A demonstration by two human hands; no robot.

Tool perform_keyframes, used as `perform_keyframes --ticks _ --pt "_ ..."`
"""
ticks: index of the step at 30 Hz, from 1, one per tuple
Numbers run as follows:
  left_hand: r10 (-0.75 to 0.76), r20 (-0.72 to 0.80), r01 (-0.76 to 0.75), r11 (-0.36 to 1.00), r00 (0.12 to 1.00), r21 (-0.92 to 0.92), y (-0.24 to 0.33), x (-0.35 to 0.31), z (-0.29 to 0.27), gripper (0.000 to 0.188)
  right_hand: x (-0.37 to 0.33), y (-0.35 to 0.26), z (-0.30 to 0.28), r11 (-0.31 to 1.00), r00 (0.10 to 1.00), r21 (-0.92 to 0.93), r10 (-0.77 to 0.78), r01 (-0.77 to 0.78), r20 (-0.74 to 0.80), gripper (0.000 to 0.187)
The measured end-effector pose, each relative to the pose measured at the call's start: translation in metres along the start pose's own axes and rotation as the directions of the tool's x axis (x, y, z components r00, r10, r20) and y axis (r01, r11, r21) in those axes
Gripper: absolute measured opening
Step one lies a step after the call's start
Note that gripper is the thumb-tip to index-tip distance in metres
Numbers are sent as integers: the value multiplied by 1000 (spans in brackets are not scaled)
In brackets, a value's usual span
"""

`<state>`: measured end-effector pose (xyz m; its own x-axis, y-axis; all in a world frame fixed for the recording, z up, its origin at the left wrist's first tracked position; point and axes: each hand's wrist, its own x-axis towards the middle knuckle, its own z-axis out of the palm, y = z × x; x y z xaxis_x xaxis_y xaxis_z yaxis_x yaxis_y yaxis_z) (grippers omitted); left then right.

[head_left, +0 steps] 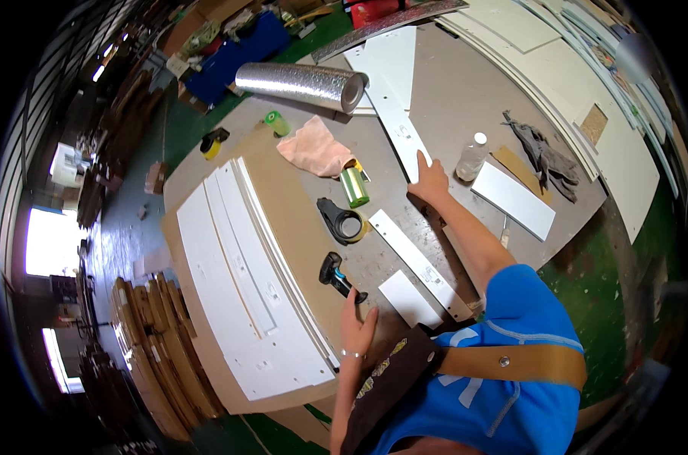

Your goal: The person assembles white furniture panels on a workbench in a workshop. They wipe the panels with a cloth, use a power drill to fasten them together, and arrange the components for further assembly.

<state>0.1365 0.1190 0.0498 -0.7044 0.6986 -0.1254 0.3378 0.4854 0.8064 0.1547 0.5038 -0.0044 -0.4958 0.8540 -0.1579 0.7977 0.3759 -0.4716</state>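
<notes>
My right hand [430, 182] reaches out over the table [442, 98], its thumb and fingers closed round the near end of a long narrow white board [393, 125]. The board's far end lies by a wider white panel [395, 57]. My left hand [355, 330] is low at the table's near side, thumb apart from the fingers. Its fingertips are at the handle end of a black pistol-shaped tool [335, 271] with blue trim; whether they touch it is hard to tell. A second long white strip [420, 262] and a short white piece [410, 298] lie between my arms.
Stacked white panels [245, 280] lie on cardboard at left. Beyond are a tape dispenser [342, 222], green roll [354, 187], pink cloth [315, 148] and silver foil roll [302, 85]. At right are a bottle [472, 158], white block [513, 199] and grey gloves [541, 152].
</notes>
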Motion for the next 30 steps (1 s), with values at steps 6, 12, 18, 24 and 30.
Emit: perform_keyframes --ticks 6,12,18,24,30 --pt "-102 410 311 818 906 -484 -3 45 83 62 -160 43 18 859 977 492 -201 139 75 94" --pt "-191 271 213 976 943 -52 38 28 59 54 -293 26 31 254 930 903 -40 -345 367 68" --pt "-88 170 90 996 981 -8 -1 -24 -2 41 -317 -18 -3 564 738 717 -258 -409 623 26" --pt "-95 -11 92 980 995 -174 -24 -95 -100 30 -340 -51 -2 493 623 736 -410 -464 667 33" --pt "-147 -354 86 979 924 -183 -84 -105 -160 25 -317 -74 9 586 639 743 -443 -324 628 29"
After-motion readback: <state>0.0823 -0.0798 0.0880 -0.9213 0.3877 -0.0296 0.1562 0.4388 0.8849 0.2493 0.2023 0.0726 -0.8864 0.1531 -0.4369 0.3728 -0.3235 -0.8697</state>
